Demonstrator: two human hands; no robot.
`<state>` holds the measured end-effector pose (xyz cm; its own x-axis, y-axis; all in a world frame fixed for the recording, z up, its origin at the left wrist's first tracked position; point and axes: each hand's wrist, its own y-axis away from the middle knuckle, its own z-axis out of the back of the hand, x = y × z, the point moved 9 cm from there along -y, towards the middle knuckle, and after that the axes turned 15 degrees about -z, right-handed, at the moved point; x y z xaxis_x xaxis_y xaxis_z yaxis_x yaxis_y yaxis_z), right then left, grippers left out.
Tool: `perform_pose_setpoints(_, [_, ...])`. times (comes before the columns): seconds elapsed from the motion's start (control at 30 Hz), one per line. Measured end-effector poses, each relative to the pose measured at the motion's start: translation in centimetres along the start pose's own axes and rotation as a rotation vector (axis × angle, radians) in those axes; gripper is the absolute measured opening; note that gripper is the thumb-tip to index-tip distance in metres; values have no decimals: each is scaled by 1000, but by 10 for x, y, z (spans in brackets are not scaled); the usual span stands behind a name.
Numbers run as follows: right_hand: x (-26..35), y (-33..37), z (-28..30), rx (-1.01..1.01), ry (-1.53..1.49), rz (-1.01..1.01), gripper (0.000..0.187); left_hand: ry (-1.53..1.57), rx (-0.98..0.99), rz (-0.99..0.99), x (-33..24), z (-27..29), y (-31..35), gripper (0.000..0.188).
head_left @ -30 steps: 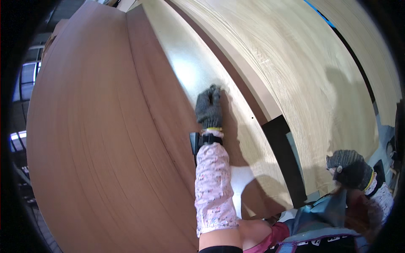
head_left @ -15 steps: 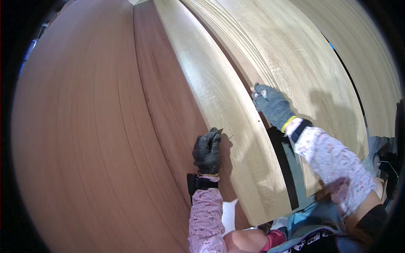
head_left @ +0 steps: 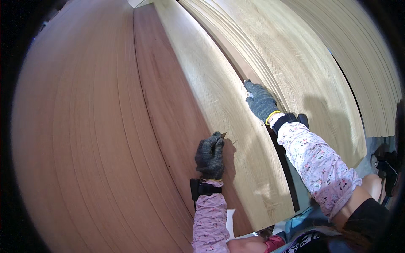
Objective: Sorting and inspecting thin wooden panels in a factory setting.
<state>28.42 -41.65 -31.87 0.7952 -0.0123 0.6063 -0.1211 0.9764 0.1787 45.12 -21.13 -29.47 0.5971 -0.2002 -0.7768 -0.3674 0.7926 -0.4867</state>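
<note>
My left hand (head_left: 209,157), in a dark grey knit glove, is closed in a pinch on a small brown triangular pointed piece (head_left: 223,135). The piece juts out above the left side of a pale wood-grain board (head_left: 253,168). Along that board's right edge is my right hand (head_left: 260,102), in a grey glove with a yellow cuff and a bare fingertip showing. Its fingers are curled together, and whatever they may hold is hidden. A small whitish patch (head_left: 250,95) shows at the glove's side. Under the pale board's left side lies a reddish-brown board (head_left: 164,101).
Layered reddish-brown boards (head_left: 84,126) fill the left. At the right is a stack of pale boards (head_left: 312,55), with more pale boards (head_left: 363,67) beyond a dark gap. A dark slot (head_left: 287,168) runs beside the nearer pale board, by my right forearm.
My right hand has moved a little left and forward along the board's edge. My left hand sits slightly lower and farther right, still pinching the pointed piece. The view has shifted slightly.
</note>
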Motion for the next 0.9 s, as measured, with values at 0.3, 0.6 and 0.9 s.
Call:
perform_pose_setpoints(0.3, [9,-1,1,-49,39,139,35,-29,-21,-26,-11,2,1,13])
perform_pose_setpoints(0.6, [4,10,-5,64,104,61,37,28,-46,81,8,-5,-1,14])
perform_pose_setpoints(0.9, [4,26,-6,109,104,-51,38,54,-87,58,13,3,1,14])
